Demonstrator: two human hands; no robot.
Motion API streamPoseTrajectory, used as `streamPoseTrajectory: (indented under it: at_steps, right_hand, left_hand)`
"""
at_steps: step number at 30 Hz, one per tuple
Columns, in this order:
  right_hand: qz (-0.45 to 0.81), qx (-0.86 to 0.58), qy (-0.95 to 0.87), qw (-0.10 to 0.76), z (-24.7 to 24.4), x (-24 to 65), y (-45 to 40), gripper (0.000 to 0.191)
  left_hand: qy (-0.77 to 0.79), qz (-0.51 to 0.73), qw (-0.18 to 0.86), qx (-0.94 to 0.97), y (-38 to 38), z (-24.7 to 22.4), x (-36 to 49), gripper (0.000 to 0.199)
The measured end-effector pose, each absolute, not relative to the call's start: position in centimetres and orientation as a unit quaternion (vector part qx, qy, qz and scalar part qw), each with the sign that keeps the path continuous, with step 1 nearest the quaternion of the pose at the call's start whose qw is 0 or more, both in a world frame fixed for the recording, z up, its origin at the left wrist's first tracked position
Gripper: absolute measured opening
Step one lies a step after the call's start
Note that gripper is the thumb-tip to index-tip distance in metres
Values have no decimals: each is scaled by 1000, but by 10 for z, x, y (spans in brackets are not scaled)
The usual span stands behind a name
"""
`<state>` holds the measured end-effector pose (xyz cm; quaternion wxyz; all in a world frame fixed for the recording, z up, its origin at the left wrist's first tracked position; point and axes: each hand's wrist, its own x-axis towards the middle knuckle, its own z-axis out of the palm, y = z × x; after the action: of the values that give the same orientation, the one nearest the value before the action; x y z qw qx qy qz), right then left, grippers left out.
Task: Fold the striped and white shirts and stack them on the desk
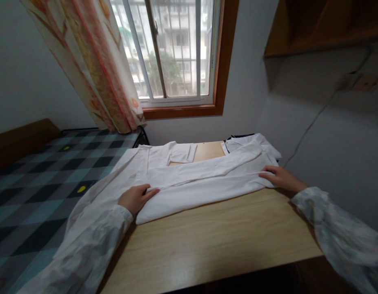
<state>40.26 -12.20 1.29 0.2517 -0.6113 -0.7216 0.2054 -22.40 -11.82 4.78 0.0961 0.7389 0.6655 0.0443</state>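
Observation:
A white garment [189, 196], perhaps a shirt or a coat, lies across the wooden table with its near part folded over in a long strip. One part of it hangs past the table's left side toward the bed. My left hand [136, 199] pinches the cloth near the left end of the fold, thumb and fingers close together. At the far right end, my right hand [277, 177] grips the same strip, its fingers on top of the cloth. The undersides of both grips are hidden.
The pale wooden table [219, 237] has its front edge toward me. A bed with a checked cover [38, 183] stands at left. Behind are a curtain [100, 69] and a window [176, 53]. A cable [311, 122] runs down the right wall below a shelf [323, 28].

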Motion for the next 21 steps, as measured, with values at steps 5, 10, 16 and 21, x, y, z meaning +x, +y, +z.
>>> streamPoseTrajectory:
  at_steps: [5,10,16,21]
  right_hand:
    - [161,-678,-631,340,-1,405,-117,61]
    - [156,-666,-601,414,-20,410,-120,59]
    - [195,-662,-594,413,-25,422,-131,56]
    - [-28,-710,-561,426,-33,425,-121,77]
  left_hand:
    - [682,39,78,726,-118,48,-220,57]
    - [693,44,62,717,-120,47,-223,56]
    - [687,61,68,721,-122,43,-226,54]
    - [721,77,48,687,-125,44,-222,52]
